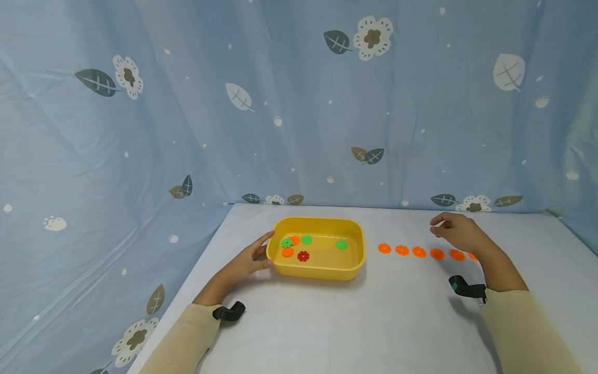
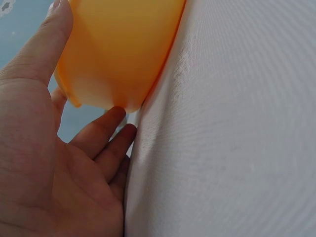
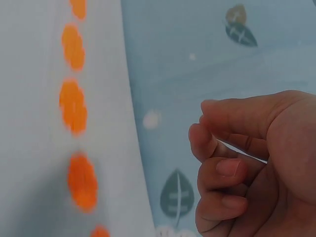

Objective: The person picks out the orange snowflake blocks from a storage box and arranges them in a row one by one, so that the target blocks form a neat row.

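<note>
A yellow tray (image 1: 319, 272) stands on the white table with several flower-shaped pieces inside: green (image 1: 341, 244), orange (image 1: 287, 252) and one red (image 1: 303, 256). My left hand (image 1: 245, 264) grips its left end, thumb at the near corner and a finger at the far one; the left wrist view shows the hand (image 2: 64, 163) against the tray wall (image 2: 116, 54). Right of the tray runs a row of orange pieces (image 1: 419, 252). Raised over the row's right part is my right hand (image 1: 462, 234); in the right wrist view its curled fingers (image 3: 219, 173) show nothing between them.
Blue cloth (image 1: 299, 104) with leaves and flowers hangs behind the table and on its left side. The white tabletop (image 1: 355, 327) stretches in front of the tray and the row. A black wrist device (image 1: 229, 311) is on each arm.
</note>
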A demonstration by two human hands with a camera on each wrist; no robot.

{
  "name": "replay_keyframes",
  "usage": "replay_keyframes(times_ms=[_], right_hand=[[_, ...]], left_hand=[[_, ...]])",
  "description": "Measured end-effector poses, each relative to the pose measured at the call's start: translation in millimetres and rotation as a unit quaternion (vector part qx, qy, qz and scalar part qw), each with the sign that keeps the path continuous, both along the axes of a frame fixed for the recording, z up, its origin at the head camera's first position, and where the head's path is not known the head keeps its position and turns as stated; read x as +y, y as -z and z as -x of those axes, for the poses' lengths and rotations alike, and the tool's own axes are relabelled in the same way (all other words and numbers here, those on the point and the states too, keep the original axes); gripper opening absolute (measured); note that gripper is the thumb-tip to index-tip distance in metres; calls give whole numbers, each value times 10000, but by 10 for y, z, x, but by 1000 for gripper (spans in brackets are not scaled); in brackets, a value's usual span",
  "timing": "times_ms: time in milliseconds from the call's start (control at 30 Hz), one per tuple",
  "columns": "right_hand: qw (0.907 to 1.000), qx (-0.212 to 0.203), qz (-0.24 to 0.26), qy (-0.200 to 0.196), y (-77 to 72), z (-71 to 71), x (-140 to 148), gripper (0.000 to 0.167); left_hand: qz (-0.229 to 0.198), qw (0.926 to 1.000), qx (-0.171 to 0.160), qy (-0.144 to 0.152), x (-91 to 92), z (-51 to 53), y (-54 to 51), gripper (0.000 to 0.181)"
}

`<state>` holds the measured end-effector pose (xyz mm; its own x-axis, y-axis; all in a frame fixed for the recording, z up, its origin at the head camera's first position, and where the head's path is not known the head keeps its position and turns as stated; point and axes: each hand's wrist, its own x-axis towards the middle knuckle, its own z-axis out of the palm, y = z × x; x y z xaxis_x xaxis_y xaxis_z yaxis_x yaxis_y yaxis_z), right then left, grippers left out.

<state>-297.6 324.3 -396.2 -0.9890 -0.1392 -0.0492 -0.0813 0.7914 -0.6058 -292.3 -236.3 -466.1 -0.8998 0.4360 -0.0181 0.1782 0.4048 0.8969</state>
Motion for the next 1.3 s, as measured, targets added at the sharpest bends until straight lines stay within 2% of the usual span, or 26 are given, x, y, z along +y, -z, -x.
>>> replay_keyframes(times_ms=[200, 467, 667, 967, 1133, 1200, 1300], right_hand=[[9997, 115, 79, -199, -23, 60, -311, 37], [9990, 27, 248, -369, -85, 112, -729, 33], [9977, -24, 422, -521, -142, 134, -1123, 30], [9927, 36, 572, -1060, -132, 171, -1654, 23], [9881, 124, 511, -1445, -98, 169, -1929, 22], [9860, 117, 488, -1590, -93, 167, -2027, 22], [9840, 69, 441, -1726, -81, 160, -2167, 23]], left_hand=[[41, 10000, -48, -38, -1, -5, -5, 82], [100, 9998, -68, -145, 27, -18, -23, 82], [68, 9999, -45, -83, 9, -2, -7, 84], [50, 10000, 11, -37, 6, -13, -18, 84], [15, 9999, -121, 75, 56, -135, -207, 84], [54, 9998, -142, 85, 64, -146, -241, 83], [136, 9998, -135, 38, 34, -71, -146, 84]])
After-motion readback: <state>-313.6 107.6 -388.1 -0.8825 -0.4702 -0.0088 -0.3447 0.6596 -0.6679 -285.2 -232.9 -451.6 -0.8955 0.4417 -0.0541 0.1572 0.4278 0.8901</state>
